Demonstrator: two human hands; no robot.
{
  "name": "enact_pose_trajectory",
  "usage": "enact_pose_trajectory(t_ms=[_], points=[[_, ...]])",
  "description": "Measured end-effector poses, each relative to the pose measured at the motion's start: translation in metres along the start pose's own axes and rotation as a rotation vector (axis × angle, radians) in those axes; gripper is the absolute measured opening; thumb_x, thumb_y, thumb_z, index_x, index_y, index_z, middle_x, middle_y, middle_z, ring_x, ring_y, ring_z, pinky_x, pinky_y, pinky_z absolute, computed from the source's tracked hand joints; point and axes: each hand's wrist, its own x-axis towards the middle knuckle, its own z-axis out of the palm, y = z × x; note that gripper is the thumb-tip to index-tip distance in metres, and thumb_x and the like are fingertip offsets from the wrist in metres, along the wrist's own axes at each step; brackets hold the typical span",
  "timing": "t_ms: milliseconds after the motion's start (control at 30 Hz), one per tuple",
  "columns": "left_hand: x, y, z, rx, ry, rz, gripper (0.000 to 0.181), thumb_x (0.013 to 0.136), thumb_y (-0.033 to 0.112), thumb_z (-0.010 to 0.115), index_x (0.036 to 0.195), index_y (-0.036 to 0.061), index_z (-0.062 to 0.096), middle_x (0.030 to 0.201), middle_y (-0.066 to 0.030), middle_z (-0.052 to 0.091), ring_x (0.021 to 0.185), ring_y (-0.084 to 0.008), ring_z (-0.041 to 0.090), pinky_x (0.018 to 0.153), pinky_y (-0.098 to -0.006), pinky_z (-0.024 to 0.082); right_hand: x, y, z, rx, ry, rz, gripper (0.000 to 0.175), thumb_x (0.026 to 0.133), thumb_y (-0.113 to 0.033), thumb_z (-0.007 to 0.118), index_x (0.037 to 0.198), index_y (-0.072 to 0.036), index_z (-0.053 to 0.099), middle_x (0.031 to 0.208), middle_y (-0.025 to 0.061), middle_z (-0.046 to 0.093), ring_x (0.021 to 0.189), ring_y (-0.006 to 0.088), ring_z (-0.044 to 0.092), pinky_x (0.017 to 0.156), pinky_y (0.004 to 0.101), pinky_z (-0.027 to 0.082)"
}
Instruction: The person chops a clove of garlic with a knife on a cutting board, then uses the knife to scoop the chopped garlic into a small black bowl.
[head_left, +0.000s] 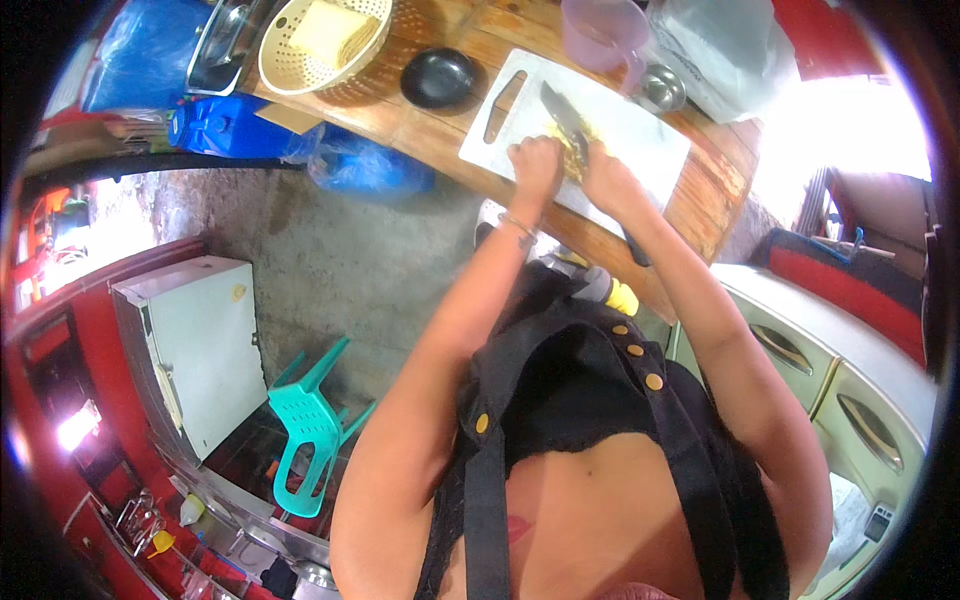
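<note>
A white cutting board (637, 124) with a handle slot lies on the wooden table (705, 210). On it is a small heap of finely chopped yellowish food (576, 161). My right hand (609, 180) grips a knife whose dark blade (559, 105) points away from me over the pieces. Curled at the near side of the heap, my left hand (537, 166) is close to the blade; whether its fingers hold a piece cannot be told. A second dark handle (637, 249) shows at the board's near edge, below my right forearm.
Left of the board stand a black dish (437, 78) and a cream colander (274, 56) holding a pale yellow stack (330, 34). Beyond it are a pink pitcher (600, 34), a small metal cup (661, 88) and a plastic bag (712, 52). Blue containers (225, 127) sit beside the table.
</note>
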Motion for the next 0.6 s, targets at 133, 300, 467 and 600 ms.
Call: enact_pose_trajectory(t_ms=[133,300,467,600], points=[[0.004,0.004,-0.004,-0.062,-0.004,0.002,0.013,0.073,0.010,0.055,0.072,0.0119,0.068,0.074,-0.0078,0.064,0.074,-0.0276,0.059,0.069,-0.0432,0.034,-0.014,0.010,0.030,-0.045,0.109,0.002,0.026,0.082,-0.009,0.042,0.107,-0.001,0.041,0.088,0.0320,0.060,0.087,0.0475,0.059,0.077,0.0549,0.045],[0.000,0.006,-0.007,-0.144,-0.013,-0.006,0.023,0.073,0.008,0.055,0.089,0.0146,0.069,0.087,-0.0076,0.065,0.083,-0.0272,0.058,0.075,-0.0434,0.034,-0.003,0.023,0.015,0.019,0.013,-0.012,0.025,0.083,-0.012,0.042,0.105,-0.001,0.040,0.089,0.0333,0.059,0.086,0.0475,0.059,0.078,0.0548,0.044],[-0.025,0.023,-0.036,-0.103,-0.028,0.128,0.056,0.071,0.002,0.055,0.122,0.0253,0.055,0.135,-0.0149,0.039,0.112,-0.0326,0.043,0.085,-0.0500,0.032,0.001,0.037,-0.002,0.293,-0.057,0.024,0.030,0.082,-0.010,0.044,0.110,-0.001,0.039,0.076,0.0232,0.059,0.067,0.0364,0.061,0.060,0.0481,0.048],[-0.042,0.033,-0.041,0.205,0.030,0.342,0.075,0.070,0.000,0.055,0.134,0.0380,0.038,0.144,-0.0217,0.014,0.129,-0.0453,0.017,0.096,-0.0595,0.021,-0.029,0.020,-0.044,0.734,-0.132,0.130,0.051,0.079,-0.007,0.047,0.126,-0.005,0.030,0.065,0.0067,0.050,0.050,0.0159,0.050,0.043,0.0324,0.043]])
